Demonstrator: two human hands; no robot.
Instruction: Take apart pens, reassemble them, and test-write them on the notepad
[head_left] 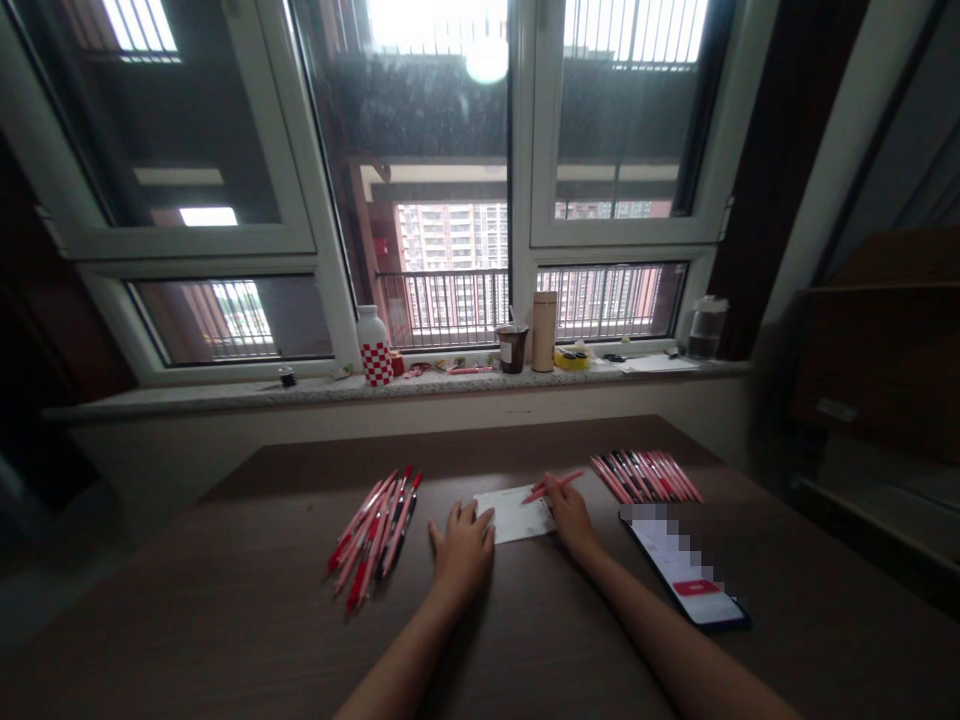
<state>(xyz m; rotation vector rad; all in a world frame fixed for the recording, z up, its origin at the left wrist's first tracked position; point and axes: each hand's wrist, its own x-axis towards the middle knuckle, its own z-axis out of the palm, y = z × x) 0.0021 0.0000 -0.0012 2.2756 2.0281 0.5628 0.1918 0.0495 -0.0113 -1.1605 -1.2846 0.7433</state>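
A small white sheet of paper [511, 515] lies on the brown table between my hands. My left hand [463, 545] rests flat with fingers spread, its fingertips at the paper's left edge. At the right edge of the paper, my right hand [568, 510] is closed around a pink pen [559, 486], held slantwise with one end low over the sheet. Whether that end touches the paper I cannot tell. Left of my left hand is a loose pile of pink, red and black pens [379, 535]. A neater row of similar pens [646, 476] lies beyond my right hand.
A phone [686, 570] with a lit screen lies right of my right forearm. On the windowsill [322, 393] stand a checked white bottle [374, 345], a dark cup [512, 348], a beige flask [544, 332], yellow tape [571, 360] and a clear container [707, 328]. Cardboard boxes [877, 370] are at right.
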